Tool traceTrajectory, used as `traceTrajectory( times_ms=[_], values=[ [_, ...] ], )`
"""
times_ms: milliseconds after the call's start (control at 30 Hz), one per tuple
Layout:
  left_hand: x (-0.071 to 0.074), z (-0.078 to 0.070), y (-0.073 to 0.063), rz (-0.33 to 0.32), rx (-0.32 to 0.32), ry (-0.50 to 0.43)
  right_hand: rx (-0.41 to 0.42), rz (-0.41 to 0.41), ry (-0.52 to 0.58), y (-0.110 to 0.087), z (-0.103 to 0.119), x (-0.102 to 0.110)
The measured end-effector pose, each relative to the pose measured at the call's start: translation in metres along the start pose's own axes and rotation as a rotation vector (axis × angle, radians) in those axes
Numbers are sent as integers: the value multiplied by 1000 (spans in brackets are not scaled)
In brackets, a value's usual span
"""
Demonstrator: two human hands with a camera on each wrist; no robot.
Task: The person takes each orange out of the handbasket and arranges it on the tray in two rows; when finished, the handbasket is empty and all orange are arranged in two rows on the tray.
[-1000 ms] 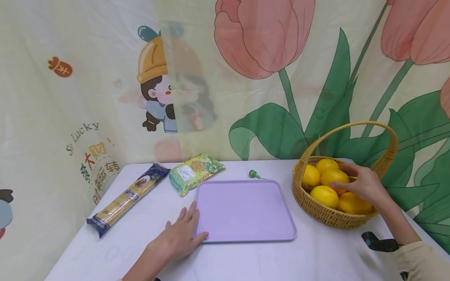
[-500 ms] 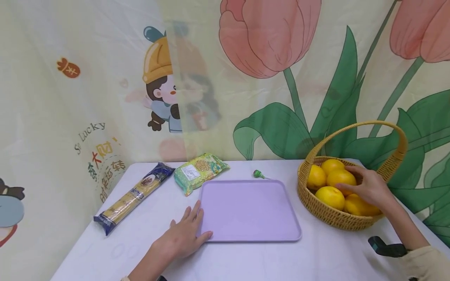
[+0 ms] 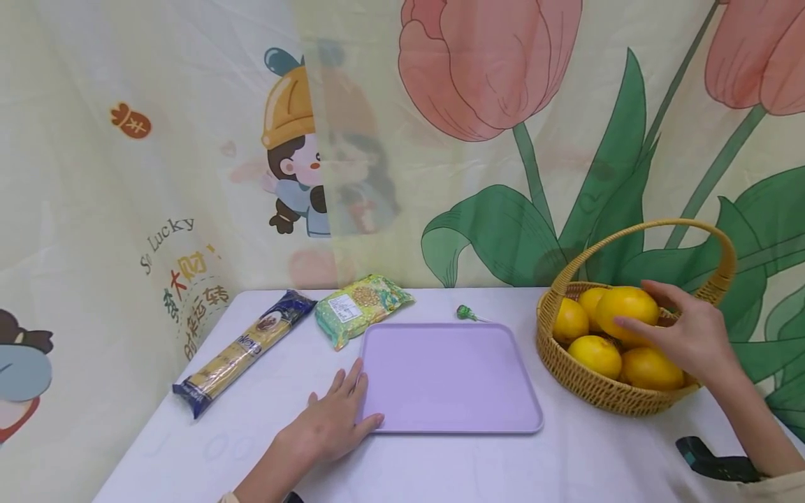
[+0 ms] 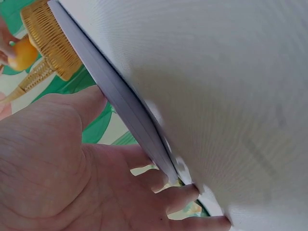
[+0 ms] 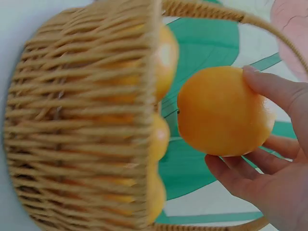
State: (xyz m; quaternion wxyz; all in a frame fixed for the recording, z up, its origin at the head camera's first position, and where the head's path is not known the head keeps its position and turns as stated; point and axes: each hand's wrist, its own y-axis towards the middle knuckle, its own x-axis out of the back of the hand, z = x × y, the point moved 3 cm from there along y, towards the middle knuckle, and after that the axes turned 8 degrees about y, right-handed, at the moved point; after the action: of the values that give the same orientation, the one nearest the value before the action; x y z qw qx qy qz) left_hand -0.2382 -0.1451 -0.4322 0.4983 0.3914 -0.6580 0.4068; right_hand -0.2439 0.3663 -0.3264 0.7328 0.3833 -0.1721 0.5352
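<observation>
In the head view my right hand [image 3: 698, 339] holds an orange [image 3: 627, 314] between thumb and fingers, over the wicker basket [image 3: 597, 392] at the right. The right wrist view shows this same orange [image 5: 224, 113] raised past the basket's rim, apart from the fruit inside. Several more oranges [image 3: 594, 356] lie in the basket under its arched handle. My left hand [image 3: 330, 423] rests at the left edge of a lilac tray [image 3: 449, 377], fingers extended and thumb at the near corner. Up close in the left wrist view, the thumb and fingers touch the tray's side [image 4: 120, 103].
Left of the tray lies a long pack of spaghetti [image 3: 245, 349]. A green and yellow packet [image 3: 363, 307] sits behind the tray's far left corner, and a green-topped lollipop [image 3: 467, 313] behind its far edge. A printed curtain [image 3: 377, 140] hangs behind the white table.
My right hand has taken hold of the top orange and raised it above the others. My left hand stays at the tray's edge. The head view has shifted slightly.
</observation>
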Motion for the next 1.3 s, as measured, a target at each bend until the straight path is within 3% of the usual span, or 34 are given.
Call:
traceTrajectory(
  times_ms=[333, 600, 967, 1133, 1300],
  values=[
    [19, -4, -16, 16, 43, -9, 80, -65, 155, -6, 46, -3],
    [21, -6, -14, 8, 42, 4, 163, -20, 317, -13, 93, -8],
    [22, -4, -13, 10, 46, -7, 331, 52, 378, -6, 164, -55],
    [20, -6, -11, 0, 33, -21, 347, 111, 438, 4, 184, -77],
    [7, -4, -3, -9, -2, -19, 338, 177, 487, 13, 196, -100]
  ],
)
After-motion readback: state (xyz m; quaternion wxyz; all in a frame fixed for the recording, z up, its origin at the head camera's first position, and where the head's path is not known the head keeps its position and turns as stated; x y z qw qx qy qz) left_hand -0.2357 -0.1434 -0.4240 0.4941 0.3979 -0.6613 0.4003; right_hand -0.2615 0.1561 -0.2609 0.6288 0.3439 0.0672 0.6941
